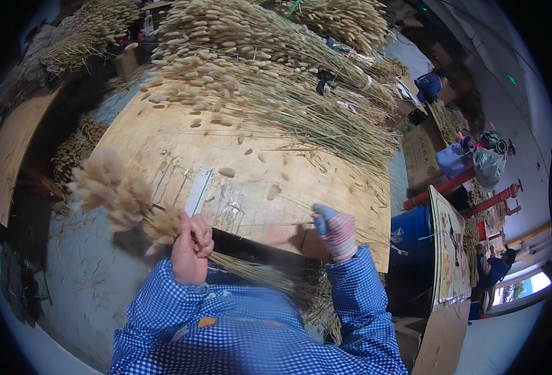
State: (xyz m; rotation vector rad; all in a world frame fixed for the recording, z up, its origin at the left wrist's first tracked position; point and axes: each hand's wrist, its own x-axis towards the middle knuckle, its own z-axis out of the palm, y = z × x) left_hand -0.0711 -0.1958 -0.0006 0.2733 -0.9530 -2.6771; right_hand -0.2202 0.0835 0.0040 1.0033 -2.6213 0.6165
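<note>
Left hand (191, 247): bare, at the table's (357, 209) near edge, left part. Thumb and fingers closed around the bunch (126, 203) just below its fluffy heads. Bunch axis slants: heads off the table's near-left side, stems running right and toward the body, below the table's near edge.

Right hand (334, 228): gloved, above the table's near edge, right part. Fingertips pressed together, looks like a pinch on a thin stalk (273, 190); blurred, so exact contact not certain. Stalk slants over the table top, head toward the far left, stem end at the glove.

Key relation: bunch lies left of the right hand, with the stalk's head pointing roughly that way. Both have heads left, stems right, so the axes run broadly alike, though the bunch tips down to the right. Hands well apart along the table's near edge.

Further out: white strip (198, 190) on the table's left half, loose heads (226, 172) scattered mid-table. Big pile (276, 78) across the table's far half, heads left, stems right; right hand is nearer its stem ends. Blue barrel (411, 225) just off the table's right side.
</note>
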